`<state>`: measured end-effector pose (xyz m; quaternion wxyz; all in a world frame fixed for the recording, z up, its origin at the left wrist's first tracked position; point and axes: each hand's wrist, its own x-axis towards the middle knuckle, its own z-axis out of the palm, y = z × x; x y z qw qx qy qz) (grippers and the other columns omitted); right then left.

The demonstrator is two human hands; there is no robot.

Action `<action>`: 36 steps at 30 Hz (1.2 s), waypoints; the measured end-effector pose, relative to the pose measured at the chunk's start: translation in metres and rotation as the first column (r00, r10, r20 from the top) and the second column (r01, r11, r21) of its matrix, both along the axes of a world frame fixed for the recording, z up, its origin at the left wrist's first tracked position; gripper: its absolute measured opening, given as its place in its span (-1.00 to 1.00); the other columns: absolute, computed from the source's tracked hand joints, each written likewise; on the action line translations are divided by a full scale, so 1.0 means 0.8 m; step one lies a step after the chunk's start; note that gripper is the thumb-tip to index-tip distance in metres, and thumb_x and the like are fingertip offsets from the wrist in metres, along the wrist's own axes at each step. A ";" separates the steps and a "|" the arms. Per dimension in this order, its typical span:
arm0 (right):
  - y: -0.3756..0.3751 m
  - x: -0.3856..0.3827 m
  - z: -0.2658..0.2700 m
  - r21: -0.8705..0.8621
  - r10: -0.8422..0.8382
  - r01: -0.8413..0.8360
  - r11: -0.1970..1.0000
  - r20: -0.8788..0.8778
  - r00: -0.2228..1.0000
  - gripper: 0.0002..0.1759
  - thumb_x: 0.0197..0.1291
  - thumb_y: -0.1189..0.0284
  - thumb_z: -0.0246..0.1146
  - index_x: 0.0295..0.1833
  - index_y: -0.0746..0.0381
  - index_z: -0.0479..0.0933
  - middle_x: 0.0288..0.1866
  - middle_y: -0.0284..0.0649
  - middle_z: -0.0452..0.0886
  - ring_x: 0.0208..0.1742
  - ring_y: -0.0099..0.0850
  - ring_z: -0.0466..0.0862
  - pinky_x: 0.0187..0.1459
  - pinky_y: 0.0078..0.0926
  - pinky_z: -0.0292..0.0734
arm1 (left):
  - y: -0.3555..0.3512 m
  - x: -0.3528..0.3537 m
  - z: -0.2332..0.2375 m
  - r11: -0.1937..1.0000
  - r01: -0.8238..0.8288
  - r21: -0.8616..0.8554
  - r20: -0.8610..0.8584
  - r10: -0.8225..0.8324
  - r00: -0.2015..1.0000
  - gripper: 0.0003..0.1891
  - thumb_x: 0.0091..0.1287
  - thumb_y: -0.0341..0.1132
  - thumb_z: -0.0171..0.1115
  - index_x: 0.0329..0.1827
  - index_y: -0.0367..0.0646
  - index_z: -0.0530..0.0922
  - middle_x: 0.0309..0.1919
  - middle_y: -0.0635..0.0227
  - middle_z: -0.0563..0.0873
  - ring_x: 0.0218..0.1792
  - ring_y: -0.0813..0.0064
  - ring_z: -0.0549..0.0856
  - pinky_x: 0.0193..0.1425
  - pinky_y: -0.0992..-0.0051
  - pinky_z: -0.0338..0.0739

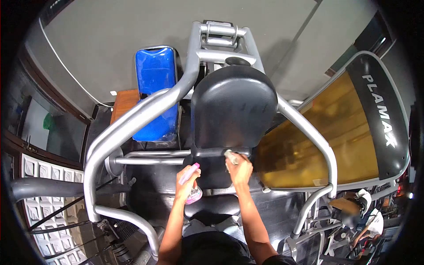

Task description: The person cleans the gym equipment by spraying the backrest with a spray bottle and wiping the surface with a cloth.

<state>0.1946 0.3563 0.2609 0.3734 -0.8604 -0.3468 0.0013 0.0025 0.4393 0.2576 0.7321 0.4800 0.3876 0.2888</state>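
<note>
My left hand point(187, 182) is closed around a spray bottle point(193, 196) with a pink nozzle and pink liquid in its clear body. Bunched in my right hand point(240, 169) is a pale cloth point(230, 155), held against the lower edge of the black padded backrest point(234, 106) of a gym machine. The backrest stands upright in front of me, with faint marks on its surface. Below it sits a black seat pad point(212, 170), partly behind my hands. Another black pad point(212, 206) lies close to my legs.
Silver tubular arms point(132, 119) curve around both sides of the backrest. A blue chair point(155, 73) stands at the back left by the grey wall. A yellow-brown panel point(322, 137) marked PLAMAX is on the right. Other people point(373, 221) are at the lower right.
</note>
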 end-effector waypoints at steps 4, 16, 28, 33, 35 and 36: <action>0.012 0.002 0.009 -0.044 -0.096 0.097 0.994 0.015 0.995 -0.68 -0.03 0.39 0.50 -0.10 0.20 0.73 -0.18 -0.07 0.73 -0.18 -0.06 0.74 -0.11 -0.23 0.62 | 0.001 0.000 0.000 0.999 -0.035 -0.029 0.021 0.035 0.999 -0.92 0.31 -0.42 0.28 -0.26 -0.25 0.64 -0.42 0.34 0.65 -0.68 0.64 0.55 -0.65 0.60 0.37; 0.035 -0.049 -0.005 -0.006 0.120 -0.120 0.993 -0.019 0.993 -0.71 -0.02 0.38 0.48 -0.10 0.05 0.75 -0.20 -0.22 0.71 -0.18 -0.16 0.74 -0.13 -0.25 0.63 | 0.004 -0.004 -0.005 0.995 -0.095 -0.027 0.027 0.096 0.995 -0.92 0.31 -0.41 0.27 -0.26 -0.25 0.63 -0.40 0.36 0.66 -0.67 0.66 0.54 -0.65 0.61 0.37; 0.065 -0.057 0.004 -0.138 0.011 -0.006 0.990 0.042 0.999 -0.72 0.03 0.30 0.47 -0.10 0.07 0.74 -0.10 -0.21 0.70 -0.17 -0.08 0.74 -0.13 -0.17 0.64 | -0.004 -0.022 0.004 0.988 -0.148 -0.049 0.025 0.150 0.988 -0.91 0.30 -0.40 0.27 -0.26 -0.26 0.63 -0.42 0.36 0.65 -0.69 0.66 0.53 -0.66 0.61 0.37; 0.072 -0.079 0.005 -0.079 0.163 -0.165 0.983 -0.041 0.986 -0.74 0.05 0.34 0.43 -0.09 0.06 0.74 -0.12 -0.18 0.71 -0.16 -0.08 0.74 -0.09 -0.18 0.63 | -0.003 -0.032 -0.001 0.983 -0.179 -0.043 0.018 0.179 0.984 -0.91 0.30 -0.41 0.27 -0.26 -0.26 0.63 -0.43 0.34 0.65 -0.70 0.66 0.53 -0.66 0.61 0.38; 0.062 -0.069 0.004 -0.116 0.182 -0.182 0.976 -0.009 0.983 -0.71 0.03 0.34 0.45 -0.07 0.04 0.74 -0.15 -0.19 0.71 -0.16 -0.10 0.74 -0.10 -0.20 0.63 | -0.003 -0.035 -0.004 0.981 -0.195 -0.023 0.030 0.196 0.980 -0.91 0.29 -0.41 0.27 -0.25 -0.26 0.63 -0.43 0.35 0.65 -0.70 0.66 0.53 -0.66 0.61 0.38; 0.053 -0.061 -0.001 -0.144 0.162 -0.158 0.977 0.018 0.987 -0.70 0.01 0.32 0.45 -0.06 -0.04 0.75 -0.09 -0.27 0.71 -0.18 -0.15 0.75 -0.13 -0.20 0.65 | -0.002 -0.036 -0.003 0.980 -0.196 -0.024 0.032 0.197 0.980 -0.91 0.29 -0.41 0.27 -0.25 -0.26 0.63 -0.43 0.35 0.65 -0.70 0.66 0.53 -0.66 0.61 0.38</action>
